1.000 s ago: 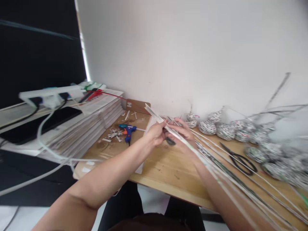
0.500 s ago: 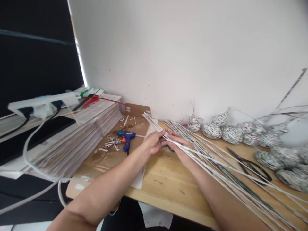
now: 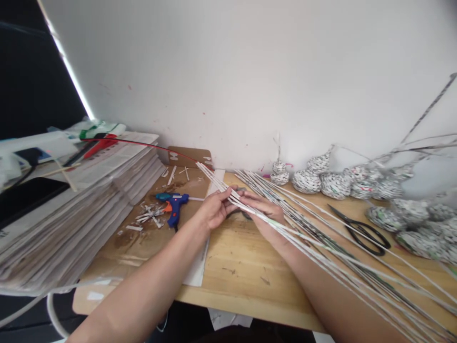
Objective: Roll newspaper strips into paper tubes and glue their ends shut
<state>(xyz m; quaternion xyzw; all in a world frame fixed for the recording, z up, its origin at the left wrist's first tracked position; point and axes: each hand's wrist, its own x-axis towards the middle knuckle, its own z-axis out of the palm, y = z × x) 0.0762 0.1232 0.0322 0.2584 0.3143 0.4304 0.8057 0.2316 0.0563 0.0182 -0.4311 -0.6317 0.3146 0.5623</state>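
Several long, thin rolled paper sticks [image 3: 271, 223] run from between my hands down to the lower right. My left hand [image 3: 218, 207] pinches the bundle close to its far ends. Just to the right, my right hand [image 3: 262, 208] is closed around the same sticks, with its fingers partly hidden behind them. More rolled paper sticks [image 3: 298, 209], some grey and greenish, lie on the table beyond my right hand. Behind my fingers a dark object shows in part, and I cannot make out what it is.
A blue glue gun [image 3: 174, 207] lies left of my hands beside paper scraps [image 3: 150, 214] on cardboard. Black scissors [image 3: 360, 231] rest at the right. Woven paper gourd shapes [image 3: 307, 181] line the wall. Stacked paper [image 3: 117, 205] and a power strip [image 3: 46, 145] stand left.
The view has turned slightly to the right, so the things on the table sit further left. My hands keep hold of the paper sticks with little change in grip.
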